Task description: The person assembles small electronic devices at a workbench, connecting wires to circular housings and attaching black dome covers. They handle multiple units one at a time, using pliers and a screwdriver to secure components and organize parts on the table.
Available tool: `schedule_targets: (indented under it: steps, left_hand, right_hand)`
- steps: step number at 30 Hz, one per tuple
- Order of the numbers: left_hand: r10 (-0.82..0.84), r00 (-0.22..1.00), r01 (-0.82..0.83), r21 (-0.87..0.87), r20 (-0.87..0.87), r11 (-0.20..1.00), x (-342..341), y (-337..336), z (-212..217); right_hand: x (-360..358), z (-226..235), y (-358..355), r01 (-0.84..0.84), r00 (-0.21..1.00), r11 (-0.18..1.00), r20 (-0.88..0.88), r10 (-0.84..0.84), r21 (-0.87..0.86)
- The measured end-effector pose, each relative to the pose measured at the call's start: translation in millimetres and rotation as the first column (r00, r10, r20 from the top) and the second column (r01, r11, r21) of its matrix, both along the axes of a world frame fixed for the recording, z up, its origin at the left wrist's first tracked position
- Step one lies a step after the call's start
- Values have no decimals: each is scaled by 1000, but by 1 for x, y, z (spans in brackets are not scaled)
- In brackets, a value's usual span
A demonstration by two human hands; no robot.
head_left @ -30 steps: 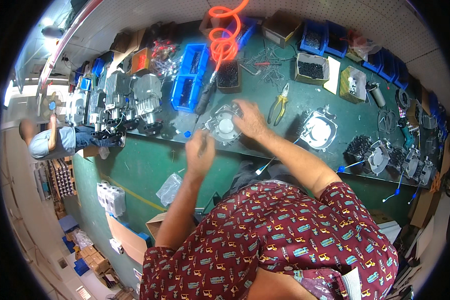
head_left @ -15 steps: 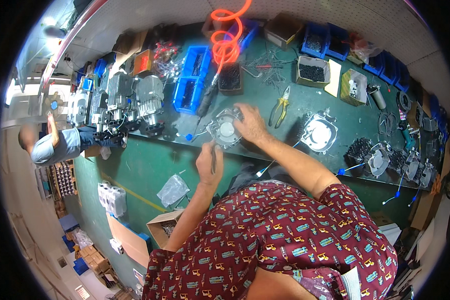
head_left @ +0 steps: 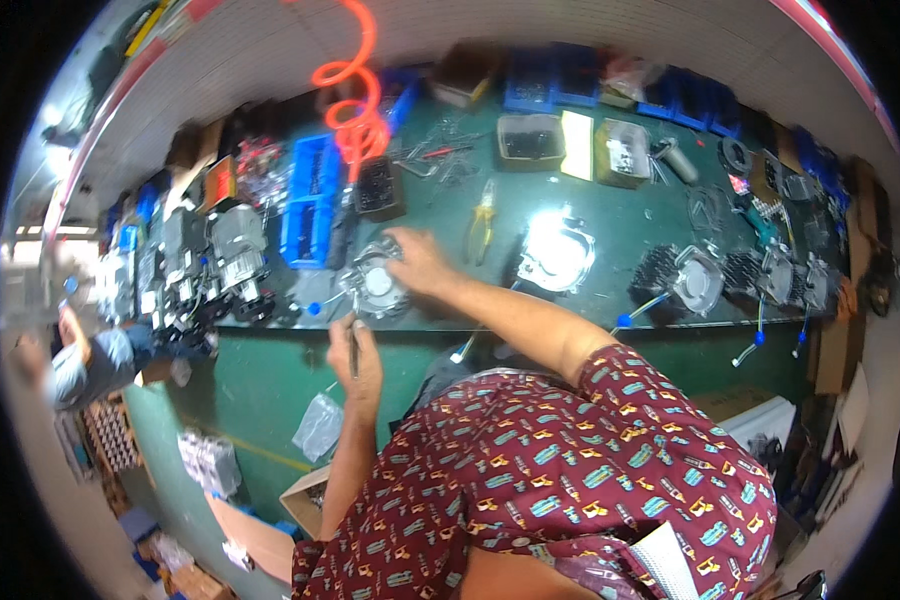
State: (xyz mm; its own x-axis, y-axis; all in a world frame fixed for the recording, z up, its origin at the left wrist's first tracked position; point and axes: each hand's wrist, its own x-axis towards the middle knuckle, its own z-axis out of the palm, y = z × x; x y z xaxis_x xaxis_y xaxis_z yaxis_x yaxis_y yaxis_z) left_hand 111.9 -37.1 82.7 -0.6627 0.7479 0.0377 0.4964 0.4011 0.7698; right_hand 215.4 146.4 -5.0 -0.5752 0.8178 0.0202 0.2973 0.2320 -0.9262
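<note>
Left of the frame's centre, a round metal casting (head_left: 378,284) lies on the green bench (head_left: 610,215), near its front edge. The person's right hand (head_left: 420,262) reaches over its upper-right rim; whether the fingers grip it or merely press cannot be told. The left hand (head_left: 365,372), just below, pinches a slim dark tool (head_left: 354,355) between thumb and fingers, its upper end close to the casting's lower-left edge; blur hides whether they touch. A blue connector (head_left: 315,309) lies just left of the casting, and yellow-handled pliers (head_left: 482,225) lie apart, near the frame's centre. The step in hand seems to be detail work at that lower-left edge, one hand bracing and the other tooling. The next move there would call for a firm brace and a well-aimed tip.
</note>
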Motion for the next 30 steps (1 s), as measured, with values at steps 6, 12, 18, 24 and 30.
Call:
schedule_targets:
  steps: [6, 12, 18, 24, 30]
  left_hand:
    - [-22, 997, 17, 66, 75, 998, -4, 1, 15]
    - [-337, 892, 261, 267, 300, 928, 41, 30, 36]
    - [-457, 724, 399, 226, 516, 889, 95, 46, 35]
    - [-465, 715, 456, 157, 522, 876, 135, 51, 29]
    - [-400, 804, 400, 97, 441, 911, 185, 75, 30]
  right_hand:
    - [90, 66, 28, 143, 990, 868, -51, -135, 475]
    - [243, 62, 69, 77, 885, 916, 396, -246, 395]
    - [271, 46, 66, 160, 869, 984, 462, -177, 75]
    - [274, 54, 53, 206, 800, 952, 520, -298, 228]
    - [282, 18, 59, 220, 968, 975, 117, -220, 15]
